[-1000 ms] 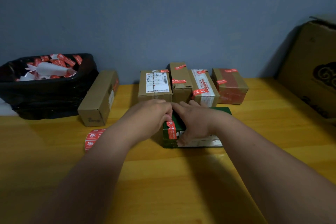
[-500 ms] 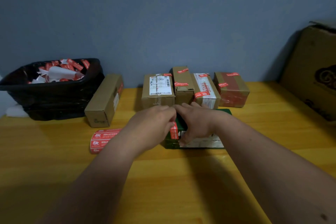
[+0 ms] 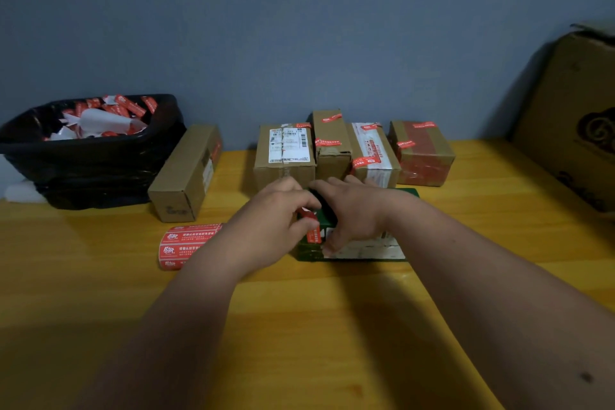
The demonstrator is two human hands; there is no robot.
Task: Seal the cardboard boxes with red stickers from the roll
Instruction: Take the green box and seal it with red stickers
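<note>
Head view. A green box (image 3: 361, 248) lies flat on the yellow wooden table (image 3: 299, 326) and serves as landmark. The left hand (image 3: 276, 220) rests at the box's left end, fingers curled onto a red sticker (image 3: 312, 230) that runs over the box's left edge. The right hand (image 3: 352, 210) lies on the box's top, fingers curled over it and thumb pressing its near face. The sticker roll (image 3: 186, 245) lies on its side left of the green box, partly behind the left forearm. Behind the green box stand four stickered cardboard boxes (image 3: 332, 146) in a row. Further left of the green box lies one long cardboard box (image 3: 186, 173), then a black bin (image 3: 90, 156) of sticker scraps.
</note>
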